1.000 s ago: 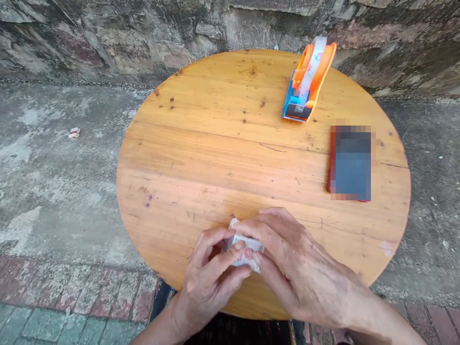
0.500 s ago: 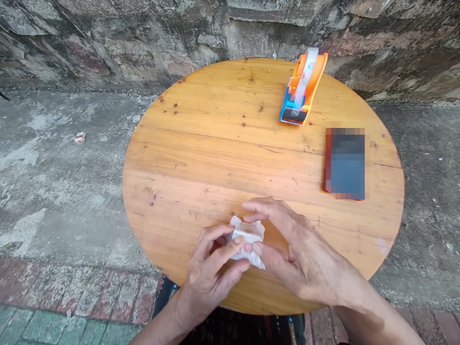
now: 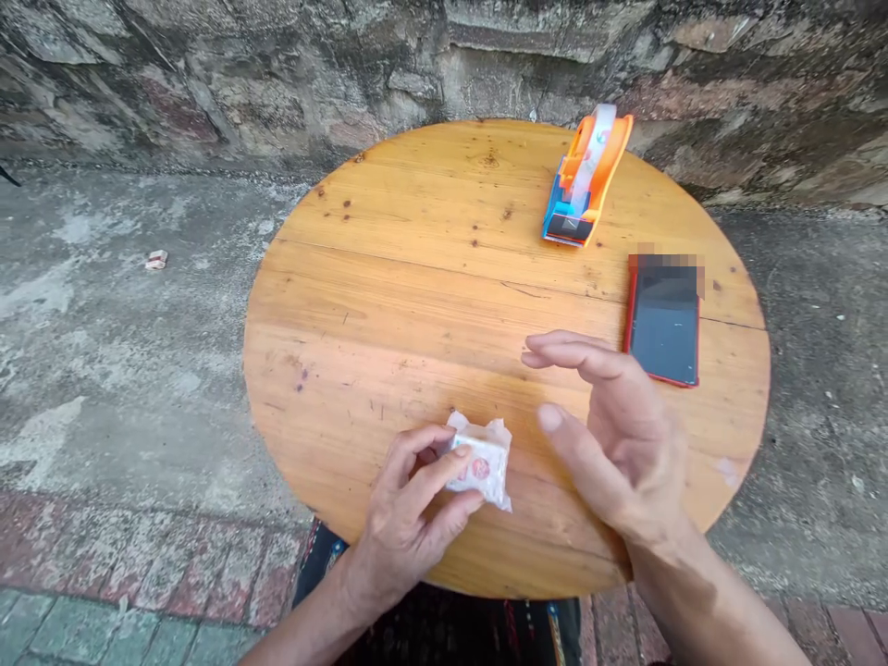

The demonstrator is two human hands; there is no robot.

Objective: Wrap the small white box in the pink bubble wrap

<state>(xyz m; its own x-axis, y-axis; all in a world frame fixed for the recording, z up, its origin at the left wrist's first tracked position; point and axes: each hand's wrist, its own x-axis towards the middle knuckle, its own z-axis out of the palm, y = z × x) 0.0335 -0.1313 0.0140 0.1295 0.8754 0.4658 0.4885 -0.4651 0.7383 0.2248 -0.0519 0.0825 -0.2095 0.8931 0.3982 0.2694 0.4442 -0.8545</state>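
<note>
Near the front of the round wooden table (image 3: pixel 388 324), my left hand (image 3: pixel 414 504) grips a small white wrapped packet (image 3: pixel 494 462) with red round prints. My thumb is at its lower edge, and the fingers press its left side and top. The wrapping sticks out crinkled at its corners; what it covers is hidden. To the right of the packet, my right hand (image 3: pixel 617 439) is raised, thumb and fingers spread apart with nothing in them. Beyond it lies a phone (image 3: pixel 664 324) in a red case.
An orange and blue tape dispenser (image 3: pixel 586 180) with a roll of tape stands at the back right of the table. Behind the table rises a stone wall (image 3: pixel 388 65). A small scrap (image 3: pixel 156 260) lies on the concrete ground at the left.
My right hand has let go of the packet and moved up and to the right, its fingers opening wider. My left hand keeps its hold in nearly the same spot.
</note>
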